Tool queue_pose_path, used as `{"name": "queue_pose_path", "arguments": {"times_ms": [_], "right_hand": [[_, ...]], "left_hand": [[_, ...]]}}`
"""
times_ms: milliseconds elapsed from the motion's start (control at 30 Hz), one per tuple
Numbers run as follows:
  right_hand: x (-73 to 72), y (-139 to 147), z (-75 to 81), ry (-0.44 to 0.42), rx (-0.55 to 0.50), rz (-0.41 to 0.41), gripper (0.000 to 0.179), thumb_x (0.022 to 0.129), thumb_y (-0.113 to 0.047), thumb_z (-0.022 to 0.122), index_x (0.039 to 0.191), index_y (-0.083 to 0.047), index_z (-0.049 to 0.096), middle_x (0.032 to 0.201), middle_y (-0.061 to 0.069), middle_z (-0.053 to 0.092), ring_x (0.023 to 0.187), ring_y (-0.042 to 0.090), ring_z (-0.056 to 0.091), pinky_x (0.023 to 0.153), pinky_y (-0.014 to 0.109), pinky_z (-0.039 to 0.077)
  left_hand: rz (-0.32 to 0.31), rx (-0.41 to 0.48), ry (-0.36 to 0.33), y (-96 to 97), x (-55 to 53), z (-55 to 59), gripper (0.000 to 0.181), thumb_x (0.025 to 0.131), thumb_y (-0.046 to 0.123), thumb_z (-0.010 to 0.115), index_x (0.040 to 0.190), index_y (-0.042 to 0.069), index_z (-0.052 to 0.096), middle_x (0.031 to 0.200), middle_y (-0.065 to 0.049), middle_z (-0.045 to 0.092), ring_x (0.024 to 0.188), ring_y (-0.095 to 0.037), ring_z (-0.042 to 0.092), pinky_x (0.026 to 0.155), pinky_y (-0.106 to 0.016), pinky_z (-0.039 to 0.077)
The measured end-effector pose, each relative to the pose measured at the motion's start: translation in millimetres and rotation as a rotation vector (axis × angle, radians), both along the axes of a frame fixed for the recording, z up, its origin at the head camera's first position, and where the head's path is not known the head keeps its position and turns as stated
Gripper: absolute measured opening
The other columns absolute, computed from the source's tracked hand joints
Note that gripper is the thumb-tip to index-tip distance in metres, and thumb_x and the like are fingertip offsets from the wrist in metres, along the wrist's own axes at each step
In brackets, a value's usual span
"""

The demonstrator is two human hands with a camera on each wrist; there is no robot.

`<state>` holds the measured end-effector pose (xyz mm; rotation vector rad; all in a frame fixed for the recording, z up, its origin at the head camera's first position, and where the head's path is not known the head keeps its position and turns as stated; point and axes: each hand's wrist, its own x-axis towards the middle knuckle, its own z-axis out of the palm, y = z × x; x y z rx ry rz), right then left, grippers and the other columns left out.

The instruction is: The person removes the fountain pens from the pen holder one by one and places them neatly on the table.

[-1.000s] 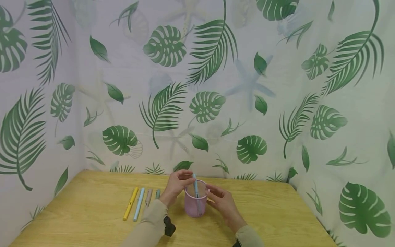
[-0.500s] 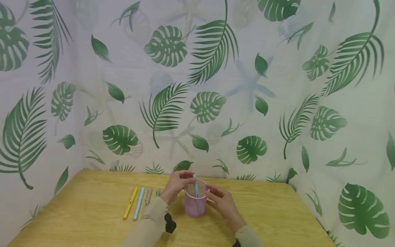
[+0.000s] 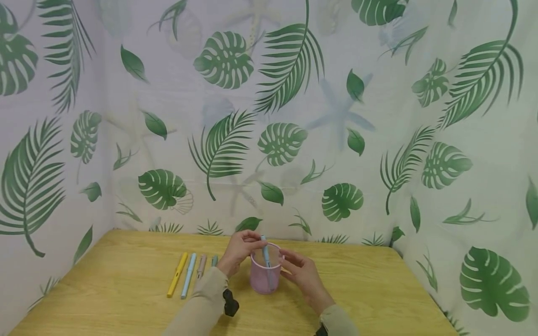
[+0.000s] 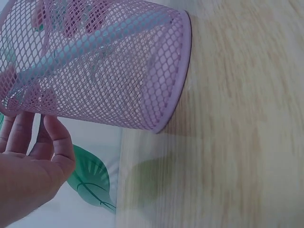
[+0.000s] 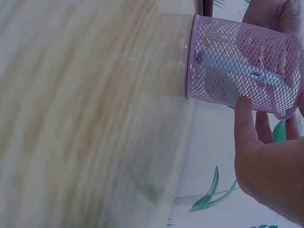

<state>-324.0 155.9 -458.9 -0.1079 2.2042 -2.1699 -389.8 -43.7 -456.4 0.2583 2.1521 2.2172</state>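
Observation:
A pink mesh pen holder [image 3: 261, 281] stands upright on the wooden table, in front of me. A light blue pen [image 3: 265, 254] leans inside it with its top above the rim, and my left hand [image 3: 240, 252] pinches that top end. Through the mesh in the left wrist view, the pen [image 4: 102, 39] slants down to the base. My right hand [image 3: 306, 277] grips the holder at the right side of its rim, with one fingertip against the mesh wall in the right wrist view.
Left of the holder, a yellow pen [image 3: 177, 275], another light blue pen [image 3: 188, 276], a brownish-pink pen [image 3: 201, 267] and a green pen [image 3: 215, 261] lie in a row, the last partly behind my left wrist. A leaf-patterned curtain [image 3: 294, 102] hangs behind the table.

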Motion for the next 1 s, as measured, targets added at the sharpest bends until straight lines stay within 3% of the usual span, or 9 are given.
{"name": "queue_pose_path", "arguments": {"times_ms": [200, 433, 733, 1000], "right_hand": [[0.3, -0.6, -0.6, 0.001, -0.002, 0.004, 0.044, 0.095, -0.023, 0.066, 0.132, -0.001, 0.058, 0.133, 0.021, 0.057, 0.116, 0.028, 0.062, 0.095, 0.04, 0.054], [-0.3, -0.5, -2.6, 0.008, -0.016, 0.007, 0.044, 0.094, -0.022, 0.067, 0.132, -0.001, 0.059, 0.133, 0.02, 0.057, 0.115, 0.026, 0.063, 0.096, 0.04, 0.054], [2.1, -2.7, -1.1, 0.016, -0.032, -0.001, 0.044, 0.095, -0.019, 0.066, 0.133, 0.001, 0.057, 0.134, 0.023, 0.056, 0.116, 0.028, 0.062, 0.098, 0.043, 0.052], [1.1, -2.7, -1.2, 0.019, -0.038, -0.009, 0.043, 0.095, -0.017, 0.065, 0.133, 0.002, 0.057, 0.133, 0.022, 0.057, 0.116, 0.028, 0.062, 0.097, 0.043, 0.053]], "left_hand": [[0.022, 0.005, 0.034, 0.9, 2.1, 0.1, 0.025, 0.082, 0.016, 0.08, 0.098, 0.002, 0.067, 0.093, -0.004, 0.075, 0.082, -0.01, 0.066, 0.067, -0.024, 0.048], [0.052, 0.046, 0.068, 1.2, 4.6, 0.9, 0.024, 0.084, 0.013, 0.078, 0.101, 0.001, 0.067, 0.099, -0.01, 0.075, 0.092, -0.016, 0.071, 0.083, -0.029, 0.055], [0.085, 0.116, 0.109, 0.3, 4.8, 9.5, 0.017, 0.086, 0.011, 0.076, 0.098, 0.004, 0.067, 0.093, -0.004, 0.076, 0.081, -0.01, 0.068, 0.074, -0.026, 0.054], [0.087, 0.182, 0.144, -1.1, 5.7, 17.5, 0.022, 0.087, 0.011, 0.074, 0.102, -0.002, 0.064, 0.103, -0.011, 0.075, 0.084, -0.012, 0.071, 0.076, -0.033, 0.058]]}}
